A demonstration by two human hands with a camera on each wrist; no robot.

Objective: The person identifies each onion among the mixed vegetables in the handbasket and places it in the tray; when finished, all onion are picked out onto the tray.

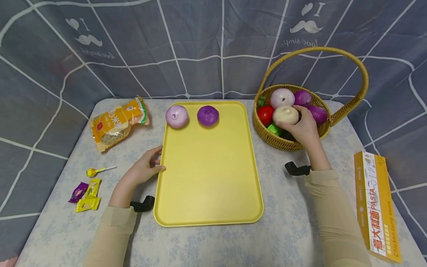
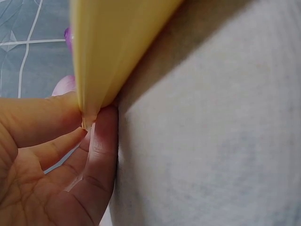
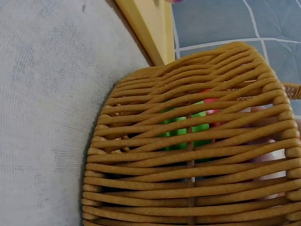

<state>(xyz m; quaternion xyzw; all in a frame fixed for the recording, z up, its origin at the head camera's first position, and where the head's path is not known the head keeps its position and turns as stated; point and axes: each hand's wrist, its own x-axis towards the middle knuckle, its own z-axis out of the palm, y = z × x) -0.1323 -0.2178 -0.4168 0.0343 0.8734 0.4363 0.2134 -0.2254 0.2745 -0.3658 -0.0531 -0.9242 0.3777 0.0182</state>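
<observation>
In the head view, my right hand (image 1: 305, 125) reaches into the wicker basket (image 1: 278, 141) and grips a white onion (image 1: 285, 115) between thumb and fingers. Around it in the basket lie a pale purple onion (image 1: 282, 98), a red tomato (image 1: 265, 115), purple onions (image 1: 317, 114) and something green (image 1: 274, 129). My left hand (image 1: 143, 167) is at the left edge of the yellow tray (image 1: 208, 174). Seen from the left wrist, its thumb and fingers (image 2: 101, 155) pinch the tray's rim. A pale purple onion (image 1: 176, 116) and a dark purple onion (image 1: 208, 116) sit at the tray's far end.
A bag of grain (image 1: 118, 124) lies at the back left. Nearer on that side are a lollipop (image 1: 91, 172) and wrapped candies (image 1: 88, 204). A pasta box (image 1: 377, 207) lies along the right edge. The basket's tall handle (image 1: 361, 81) arches over its top.
</observation>
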